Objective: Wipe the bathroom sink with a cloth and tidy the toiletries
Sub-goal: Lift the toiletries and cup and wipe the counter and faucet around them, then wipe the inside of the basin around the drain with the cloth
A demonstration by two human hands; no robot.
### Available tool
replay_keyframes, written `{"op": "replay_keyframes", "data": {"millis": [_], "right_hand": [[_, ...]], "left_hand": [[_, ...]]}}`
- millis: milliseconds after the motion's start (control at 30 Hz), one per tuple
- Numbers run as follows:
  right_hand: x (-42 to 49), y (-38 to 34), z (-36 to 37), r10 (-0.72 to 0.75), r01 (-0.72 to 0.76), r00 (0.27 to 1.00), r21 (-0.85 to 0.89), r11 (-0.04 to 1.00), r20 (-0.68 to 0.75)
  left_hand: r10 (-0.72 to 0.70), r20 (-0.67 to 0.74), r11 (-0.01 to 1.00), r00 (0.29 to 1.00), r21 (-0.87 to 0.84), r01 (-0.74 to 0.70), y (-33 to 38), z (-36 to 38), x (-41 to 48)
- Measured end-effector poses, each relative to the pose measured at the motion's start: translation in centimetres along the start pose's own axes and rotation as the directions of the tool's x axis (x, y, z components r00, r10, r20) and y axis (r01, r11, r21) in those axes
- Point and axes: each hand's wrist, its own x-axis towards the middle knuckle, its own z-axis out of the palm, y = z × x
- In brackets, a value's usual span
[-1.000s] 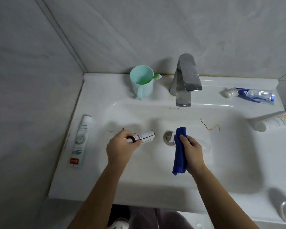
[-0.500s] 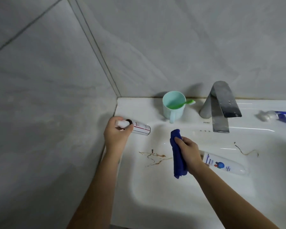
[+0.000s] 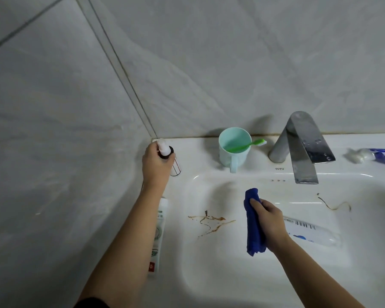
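Grey marbled wall tiles [image 3: 231,63] are being joined at a corner seam [image 3: 120,70] that is being run down to the sink [image 3: 198,152] at its back left corner. A chrome faucet [image 3: 298,141] is being carried on the back edge, its flat spout being angled forward and speckled with droplets.

Close head view, forward-down over the sink [image 3: 231,274]

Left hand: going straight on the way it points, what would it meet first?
Probably the tiled wall at the corner; the left hand and spray bottle sit just short, though depth is unclear.
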Motion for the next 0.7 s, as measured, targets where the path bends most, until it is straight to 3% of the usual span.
{"op": "replay_keyframes", "data": {"millis": [200,300,367,433,500,600,700], "right_hand": [[-0.2,0.2,-0.9,-0.025,0.026,0.999,0.034,0.999,-0.034],[-1.0,0.3,-2.7,-0.024,0.028,0.999,0.084,0.996,-0.046],[-1.7,0.9,-5.1,-0.019,0.029,0.996,0.115,0.993,-0.083],[-2.3,1.8,-8.0,-0.004,0.027,0.987,0.140,0.990,-0.162],[-2.8,2.8,-11.2,0.026,0.020,0.966,0.174,0.985,-0.259],[-3.1,4.1,-15.3,0.080,-0.009,0.932,0.200,0.980,-0.352],[-3.1,5.0,-18.3,0.119,-0.025,0.912,0.236,0.972,-0.393]], "left_hand": [[-0.002,0.062,0.998,0.998,0.069,-0.003,-0.2,-0.1,-0.2],[0.080,-0.156,0.995,0.984,0.068,-0.070,0.5,-0.9,-3.6],[0.230,-0.216,0.973,0.949,0.049,-0.224,1.7,-0.2,-7.9],[0.374,-0.014,0.928,0.928,-0.001,-0.374,2.8,2.2,-12.4],[0.434,0.254,0.900,0.864,-0.073,-0.430,3.5,5.8,-16.0],[0.377,0.548,0.915,0.747,-0.096,-0.391,4.1,11.2,-19.6],[0.251,0.677,0.946,0.692,-0.019,-0.325,4.4,15.8,-21.5]]}}
